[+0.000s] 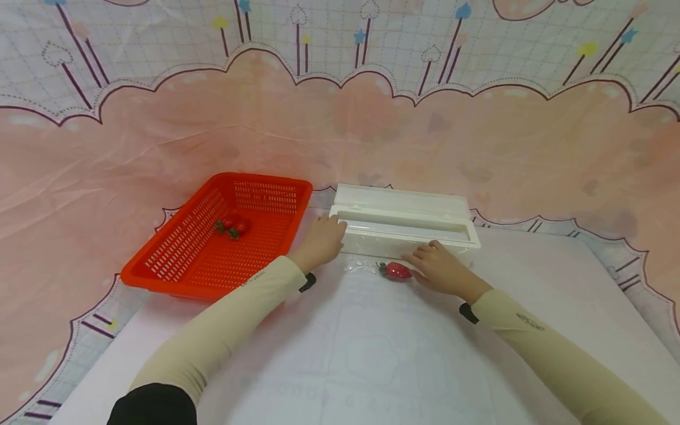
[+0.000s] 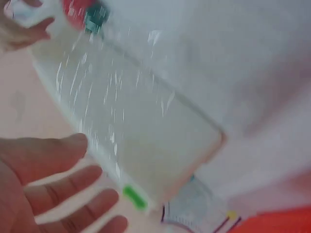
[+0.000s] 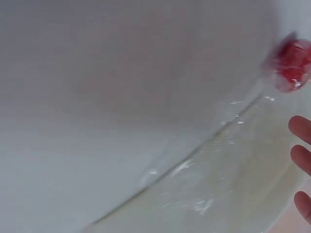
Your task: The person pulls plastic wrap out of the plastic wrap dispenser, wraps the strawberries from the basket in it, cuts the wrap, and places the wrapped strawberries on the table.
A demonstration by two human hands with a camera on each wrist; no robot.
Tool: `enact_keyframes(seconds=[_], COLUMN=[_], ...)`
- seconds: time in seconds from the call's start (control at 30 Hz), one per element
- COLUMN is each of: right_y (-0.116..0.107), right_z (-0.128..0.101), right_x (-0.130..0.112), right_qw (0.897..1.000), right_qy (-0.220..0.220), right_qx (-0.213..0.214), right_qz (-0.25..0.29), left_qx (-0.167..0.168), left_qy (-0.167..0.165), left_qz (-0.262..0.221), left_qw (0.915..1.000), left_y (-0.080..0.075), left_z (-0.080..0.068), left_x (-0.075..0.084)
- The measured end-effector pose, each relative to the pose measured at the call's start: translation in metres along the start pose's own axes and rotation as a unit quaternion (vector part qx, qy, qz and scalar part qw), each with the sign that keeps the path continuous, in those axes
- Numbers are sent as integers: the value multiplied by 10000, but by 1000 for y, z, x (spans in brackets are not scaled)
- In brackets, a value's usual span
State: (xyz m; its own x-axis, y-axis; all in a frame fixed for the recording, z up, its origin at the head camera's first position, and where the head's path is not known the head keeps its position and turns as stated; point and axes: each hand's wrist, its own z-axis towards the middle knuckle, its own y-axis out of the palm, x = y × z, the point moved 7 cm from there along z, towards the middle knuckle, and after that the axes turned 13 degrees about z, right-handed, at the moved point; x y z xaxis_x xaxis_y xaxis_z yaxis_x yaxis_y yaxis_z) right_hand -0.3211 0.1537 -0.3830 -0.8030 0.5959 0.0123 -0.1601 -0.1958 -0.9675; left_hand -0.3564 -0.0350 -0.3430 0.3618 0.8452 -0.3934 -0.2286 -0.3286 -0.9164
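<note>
A white cling-film dispenser box (image 1: 404, 208) lies open at the middle of the table. Clear film (image 1: 359, 265) is drawn out from its front, and a red strawberry (image 1: 397, 271) lies on the film. My left hand (image 1: 321, 239) rests against the box's left end. In the left wrist view its fingers (image 2: 53, 191) are spread and straight beside the box (image 2: 146, 141). My right hand (image 1: 441, 268) lies flat at the box's front, just right of the strawberry. The right wrist view shows three fingertips (image 3: 303, 160), the film (image 3: 228, 165) and the blurred strawberry (image 3: 293, 65).
A red perforated basket (image 1: 159, 277) stands left of the box with a few strawberries (image 1: 232, 225) inside. A white mat (image 1: 372, 354) covers the table in front of me. A pink patterned cloth (image 1: 478, 136) hangs behind and drapes around the table.
</note>
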Motion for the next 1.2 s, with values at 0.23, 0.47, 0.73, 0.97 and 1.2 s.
enact_keyframes(seconds=[0.23,0.47,0.73,0.97,1.2], right_y=[-6,-9,2,13,17], right_z=[33,78,117,132,141], right_x=[-9,-27,-43,-45,-40], right_qw=[9999,9976,9967,9966,9975], right_qy=[-59,-369,-345,-199,92], right_qx=[85,502,387,260,113], right_qz=[-118,-300,-625,-761,-686], left_qx=[-133,-462,-491,-315,-329], left_qy=[-584,-428,-272,-62,128], left_qz=[-442,-781,-876,-877,-753], left_qw=[9972,9950,9946,9956,9965], left_y=[1,15,26,26,25], left_z=[12,27,37,37,35], left_x=[-33,-39,-38,-35,-31])
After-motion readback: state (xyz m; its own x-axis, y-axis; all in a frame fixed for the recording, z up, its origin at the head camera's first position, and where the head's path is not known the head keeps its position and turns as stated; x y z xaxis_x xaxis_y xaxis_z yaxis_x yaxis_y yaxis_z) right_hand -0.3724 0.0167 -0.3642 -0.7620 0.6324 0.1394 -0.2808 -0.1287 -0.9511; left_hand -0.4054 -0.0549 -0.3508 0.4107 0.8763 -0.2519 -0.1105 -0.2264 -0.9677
